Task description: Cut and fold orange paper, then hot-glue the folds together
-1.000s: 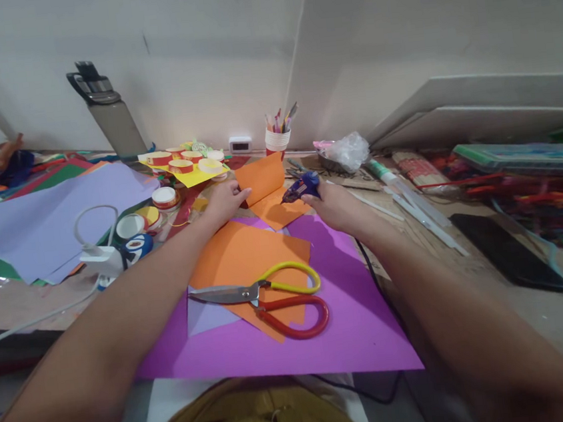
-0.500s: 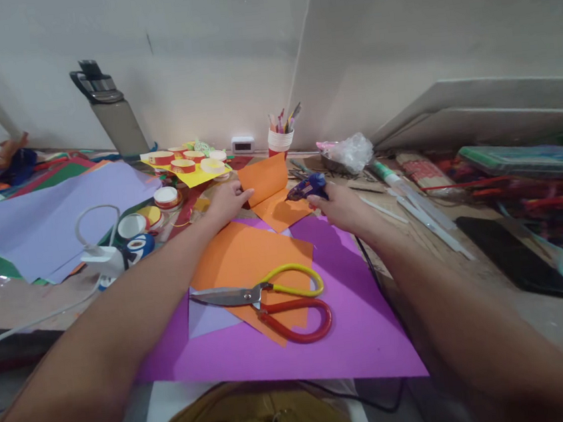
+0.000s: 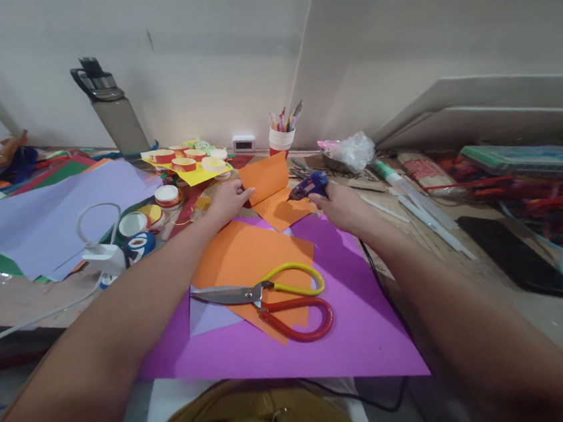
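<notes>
My right hand (image 3: 337, 202) is closed round a blue hot glue gun (image 3: 309, 186), whose nozzle points left over a folded piece of orange paper (image 3: 265, 178). One flap of this paper stands up; the other lies flat under the nozzle. At its left edge, my left hand (image 3: 233, 199) pinches the standing flap between thumb and fingers. Nearer to me, scissors (image 3: 257, 294) with one yellow and one red handle lie on a larger orange sheet (image 3: 235, 253). Beneath these are a pale lilac sheet (image 3: 212, 317) and a big purple sheet (image 3: 355, 337).
Left are lilac sheets (image 3: 60, 214), a white plug adapter (image 3: 103, 258) and tape rolls (image 3: 166, 196). Paper rings stand on yellow card (image 3: 197, 173) behind my left hand. A cup of pens (image 3: 281, 138) and a bottle (image 3: 118, 114) stand at the wall. A black phone (image 3: 518, 256) lies right.
The glue gun's nozzle has shifted very slightly to the right over the orange paper. My left hand keeps its hold, and the scissors and sheets lie as before.
</notes>
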The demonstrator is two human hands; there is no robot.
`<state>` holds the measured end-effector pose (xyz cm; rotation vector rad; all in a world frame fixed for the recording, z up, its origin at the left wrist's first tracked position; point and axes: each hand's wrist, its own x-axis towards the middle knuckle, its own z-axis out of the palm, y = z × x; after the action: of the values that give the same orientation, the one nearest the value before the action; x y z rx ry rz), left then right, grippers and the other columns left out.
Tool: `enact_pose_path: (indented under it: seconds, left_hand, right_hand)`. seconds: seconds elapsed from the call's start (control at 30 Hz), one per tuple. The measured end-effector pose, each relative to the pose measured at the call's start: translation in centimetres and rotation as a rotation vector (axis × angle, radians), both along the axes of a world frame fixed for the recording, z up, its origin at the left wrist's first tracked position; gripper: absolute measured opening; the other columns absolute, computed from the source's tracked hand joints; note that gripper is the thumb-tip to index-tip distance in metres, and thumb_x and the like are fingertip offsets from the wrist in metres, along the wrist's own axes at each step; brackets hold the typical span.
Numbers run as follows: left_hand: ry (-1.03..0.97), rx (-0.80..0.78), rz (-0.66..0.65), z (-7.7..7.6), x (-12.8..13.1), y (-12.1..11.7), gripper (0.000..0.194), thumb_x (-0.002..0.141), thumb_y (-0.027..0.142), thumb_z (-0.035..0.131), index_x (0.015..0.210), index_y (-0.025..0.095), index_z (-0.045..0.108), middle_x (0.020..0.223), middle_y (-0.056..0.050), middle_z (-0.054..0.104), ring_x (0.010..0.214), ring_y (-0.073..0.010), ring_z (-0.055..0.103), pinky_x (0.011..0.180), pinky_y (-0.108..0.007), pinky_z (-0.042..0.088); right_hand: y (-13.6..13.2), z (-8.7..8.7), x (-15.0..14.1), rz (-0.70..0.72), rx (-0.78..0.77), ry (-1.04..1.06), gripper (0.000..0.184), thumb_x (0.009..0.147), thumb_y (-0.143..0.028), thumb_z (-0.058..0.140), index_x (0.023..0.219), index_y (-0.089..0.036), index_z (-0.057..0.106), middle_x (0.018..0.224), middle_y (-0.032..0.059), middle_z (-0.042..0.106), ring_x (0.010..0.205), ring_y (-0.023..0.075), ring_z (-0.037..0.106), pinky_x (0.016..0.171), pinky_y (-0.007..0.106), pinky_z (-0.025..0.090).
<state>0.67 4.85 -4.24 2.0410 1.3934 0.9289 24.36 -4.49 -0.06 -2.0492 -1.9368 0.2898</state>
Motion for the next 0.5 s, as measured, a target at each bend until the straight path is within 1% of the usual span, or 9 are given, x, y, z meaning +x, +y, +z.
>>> enact_pose_path:
  seconds: [0.07, 0.17, 0.27, 0.4, 0.5]
  left_hand:
    - [-0.009, -0.007, -0.004, -0.1, 0.0, 0.1, 0.024, 0.08, 0.035, 0.062, 0.065, 0.018, 0.056, 0.063, 0.0, 0.057, 0.06, -0.0142, 0.048, 0.057, -0.027, 0.034]
    - [-0.017, -0.025, -0.016, -0.2, -0.1, 0.2, 0.023, 0.081, 0.036, 0.061, 0.068, 0.017, 0.058, 0.063, 0.0, 0.057, 0.06, -0.0144, 0.048, 0.058, -0.027, 0.034]
    - [0.022, 0.0, 0.001, -0.3, -0.1, 0.2, 0.026, 0.081, 0.036, 0.061, 0.064, 0.017, 0.055, 0.061, 0.001, 0.055, 0.059, -0.0138, 0.046, 0.058, -0.027, 0.032]
    - [0.022, 0.015, 0.01, -0.1, 0.0, 0.1, 0.028, 0.081, 0.035, 0.062, 0.061, 0.018, 0.052, 0.06, 0.001, 0.053, 0.058, -0.0132, 0.044, 0.056, -0.027, 0.031]
    - [0.011, 0.003, 0.003, 0.1, 0.1, 0.0, 0.027, 0.081, 0.034, 0.062, 0.061, 0.018, 0.052, 0.06, 0.001, 0.054, 0.058, -0.0131, 0.044, 0.055, -0.027, 0.031]
  right_hand:
    - [0.1, -0.1, 0.4, -0.006, 0.001, -0.01, 0.031, 0.095, -0.038, 0.046, 0.104, -0.014, 0.064, 0.094, 0.0129, 0.071, 0.085, 0.0246, 0.065, 0.069, 0.03, 0.044]
    - [-0.4, 0.1, 0.0, 0.058, -0.039, 0.027, 0.029, 0.095, -0.038, 0.046, 0.098, -0.016, 0.064, 0.087, 0.0104, 0.07, 0.077, 0.0211, 0.064, 0.065, 0.028, 0.043]
    - [-1.1, 1.0, -0.5, 0.104, -0.076, 0.041, 0.027, 0.095, -0.039, 0.046, 0.093, -0.018, 0.063, 0.08, 0.0081, 0.069, 0.071, 0.0191, 0.063, 0.062, 0.027, 0.043]
    - [-1.9, 2.4, -0.5, 0.087, -0.109, -0.016, 0.029, 0.095, -0.039, 0.046, 0.09, -0.017, 0.065, 0.072, 0.0071, 0.067, 0.065, 0.0192, 0.061, 0.061, 0.028, 0.043]
    - [-2.1, 2.8, -0.9, 0.109, -0.147, -0.017, 0.029, 0.095, -0.039, 0.048, 0.093, -0.016, 0.066, 0.076, 0.0076, 0.068, 0.067, 0.019, 0.062, 0.064, 0.028, 0.044]
